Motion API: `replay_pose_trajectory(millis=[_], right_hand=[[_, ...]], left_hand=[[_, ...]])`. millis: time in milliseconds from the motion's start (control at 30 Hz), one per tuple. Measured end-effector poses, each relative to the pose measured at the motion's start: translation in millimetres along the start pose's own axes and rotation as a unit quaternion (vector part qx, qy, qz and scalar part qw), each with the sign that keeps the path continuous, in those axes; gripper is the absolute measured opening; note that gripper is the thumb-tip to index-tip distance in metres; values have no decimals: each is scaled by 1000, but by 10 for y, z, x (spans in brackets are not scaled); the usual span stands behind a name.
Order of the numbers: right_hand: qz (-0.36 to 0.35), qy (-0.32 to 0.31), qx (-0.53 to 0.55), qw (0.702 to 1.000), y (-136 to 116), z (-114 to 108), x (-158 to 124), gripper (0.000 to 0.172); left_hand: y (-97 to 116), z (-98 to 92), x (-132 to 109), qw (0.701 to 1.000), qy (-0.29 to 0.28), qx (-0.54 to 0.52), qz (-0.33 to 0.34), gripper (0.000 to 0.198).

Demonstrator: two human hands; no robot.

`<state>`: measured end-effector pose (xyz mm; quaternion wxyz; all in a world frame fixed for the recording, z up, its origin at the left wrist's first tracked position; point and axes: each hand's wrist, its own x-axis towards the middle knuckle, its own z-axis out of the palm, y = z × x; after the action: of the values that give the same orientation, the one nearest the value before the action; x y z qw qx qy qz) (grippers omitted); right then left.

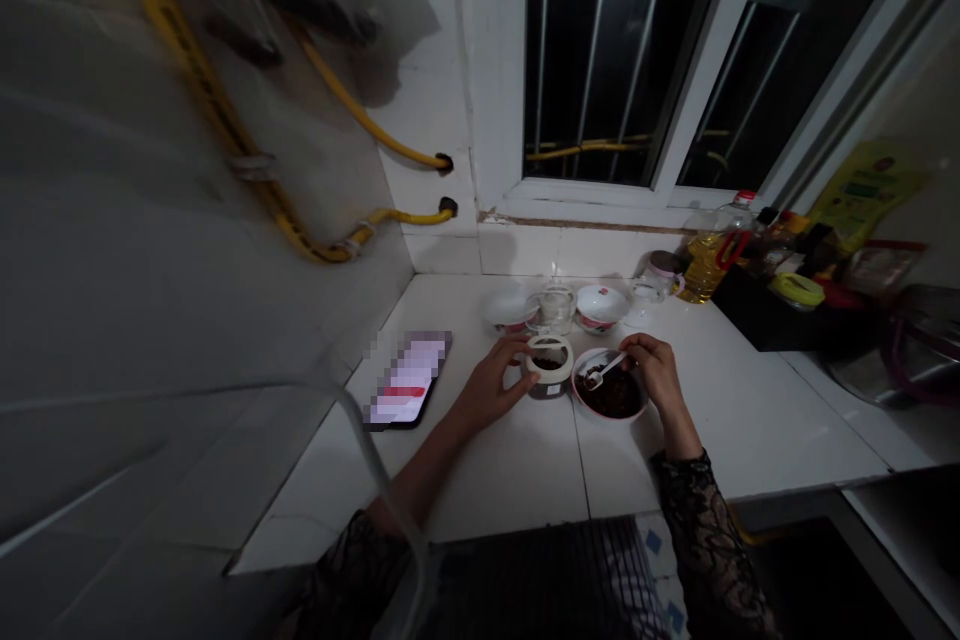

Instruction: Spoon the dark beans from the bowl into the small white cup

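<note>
My left hand [493, 382] is wrapped round a small open jar [548, 367] of dark paste on the white tiled counter [517, 480]. Just right of the jar stands a white bowl [608, 394] holding dark red-brown food. My right hand [654, 368] pinches the handle of a white spoon [604, 371] whose scoop rests over the bowl. Both hands are closed on what they hold.
A lit phone [407, 379] lies on the counter to the left. Behind the jar stand two white lidded bowls [601, 308], a glass [556, 305] and a cooking oil bottle [712, 255]. Condiment containers crowd the right. Yellow gas pipes [225, 120] run along the left wall.
</note>
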<state>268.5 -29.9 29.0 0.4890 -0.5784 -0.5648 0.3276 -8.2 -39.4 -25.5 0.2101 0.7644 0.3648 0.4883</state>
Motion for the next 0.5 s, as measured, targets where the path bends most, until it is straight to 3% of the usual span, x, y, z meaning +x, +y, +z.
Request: replay_pose_trajectory(millis=[200, 500], right_hand=[[-5, -1, -21, 1000, 1, -10, 5, 19], [17, 10, 47, 999, 8, -8, 27, 16]], left_hand=[[-6, 1, -2, 1000, 4, -1, 6, 27], [13, 1, 2, 1000, 2, 0, 6, 24]])
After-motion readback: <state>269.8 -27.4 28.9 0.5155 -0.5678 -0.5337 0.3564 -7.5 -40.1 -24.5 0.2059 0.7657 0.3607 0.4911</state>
